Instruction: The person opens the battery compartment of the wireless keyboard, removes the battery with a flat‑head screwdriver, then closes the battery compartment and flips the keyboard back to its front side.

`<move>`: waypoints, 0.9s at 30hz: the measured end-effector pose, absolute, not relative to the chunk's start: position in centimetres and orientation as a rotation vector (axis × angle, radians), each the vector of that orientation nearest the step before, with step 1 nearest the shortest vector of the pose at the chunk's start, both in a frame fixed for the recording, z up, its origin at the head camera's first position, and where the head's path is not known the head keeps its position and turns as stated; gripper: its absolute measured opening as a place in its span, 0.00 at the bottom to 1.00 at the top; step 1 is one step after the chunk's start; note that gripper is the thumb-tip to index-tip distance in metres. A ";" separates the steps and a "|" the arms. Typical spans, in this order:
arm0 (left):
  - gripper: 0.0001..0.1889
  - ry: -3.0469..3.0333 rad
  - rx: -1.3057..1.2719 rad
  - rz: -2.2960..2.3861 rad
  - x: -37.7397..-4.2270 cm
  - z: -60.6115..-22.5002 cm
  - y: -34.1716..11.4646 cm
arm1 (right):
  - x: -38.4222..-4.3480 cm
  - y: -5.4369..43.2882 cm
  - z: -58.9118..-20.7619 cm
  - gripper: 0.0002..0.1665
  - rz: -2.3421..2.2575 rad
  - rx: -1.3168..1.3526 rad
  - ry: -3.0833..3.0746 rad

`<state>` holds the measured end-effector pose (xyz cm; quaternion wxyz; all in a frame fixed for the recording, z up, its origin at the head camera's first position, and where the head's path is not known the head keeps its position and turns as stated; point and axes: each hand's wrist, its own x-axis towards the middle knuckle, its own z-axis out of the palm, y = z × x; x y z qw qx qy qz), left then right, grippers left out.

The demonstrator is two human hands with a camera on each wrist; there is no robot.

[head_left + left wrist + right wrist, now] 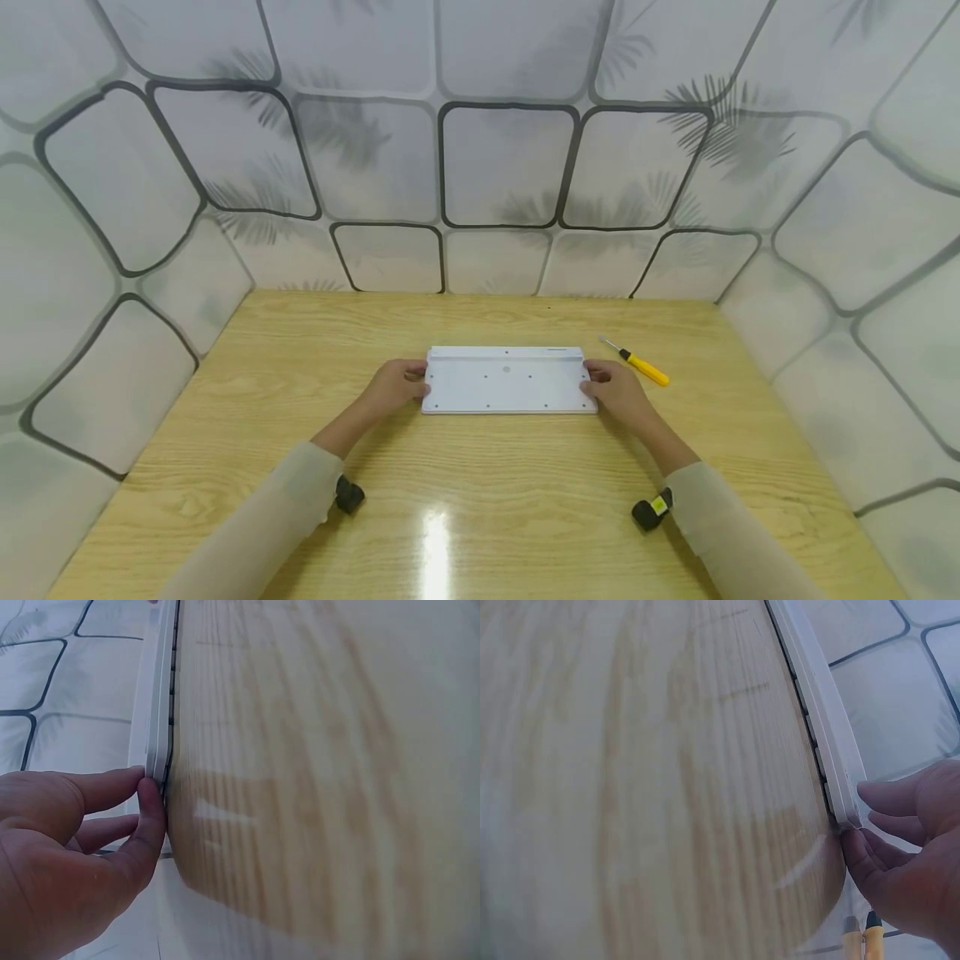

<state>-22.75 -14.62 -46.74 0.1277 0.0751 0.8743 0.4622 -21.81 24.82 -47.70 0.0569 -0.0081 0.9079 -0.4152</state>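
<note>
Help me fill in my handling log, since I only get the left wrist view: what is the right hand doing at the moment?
Observer: The right hand grips the right end of the white keyboard.
Operator: Is there any tool near it?
Observer: Yes, a yellow-handled screwdriver lies on the table, to the right of the keyboard.
Operator: And what shows on the keyboard's upturned side?
Observer: Several small dark dots are spread over it; they may be screws, but they are too small to tell.
</note>
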 end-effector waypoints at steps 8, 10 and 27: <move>0.27 2.511 0.228 1.369 -23.3 -46.7 -14.9 | -22.8 24.9 -48.1 0.27 -1.385 0.019 2.732; 0.27 2.519 0.226 1.372 -23.6 -46.6 -14.9 | -23.1 24.8 -48.1 0.27 -1.407 0.008 2.740; 0.20 2.586 0.387 1.427 -26.1 -46.0 -10.7 | -25.8 24.4 -48.2 0.25 -1.464 0.028 2.680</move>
